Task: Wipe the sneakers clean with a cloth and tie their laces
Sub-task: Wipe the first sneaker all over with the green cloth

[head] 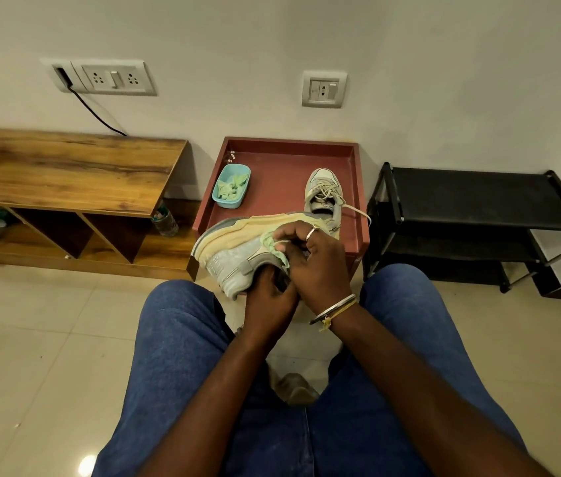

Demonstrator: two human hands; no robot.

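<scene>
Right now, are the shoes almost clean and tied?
Not yet; nothing looks finished. In hand: the left hand holds one sneaker on its side while the right hand presses a green cloth against it. Left to do: the other sneaker sits on the red table with loose laces, so tying remains, and probably wiping too.

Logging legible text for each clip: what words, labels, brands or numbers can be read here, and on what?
None can be read.
Raised side marking on the held sneaker: too blurred.
Label on the bottle: too small.
Insole print in the second sneaker: too blurred.
</scene>
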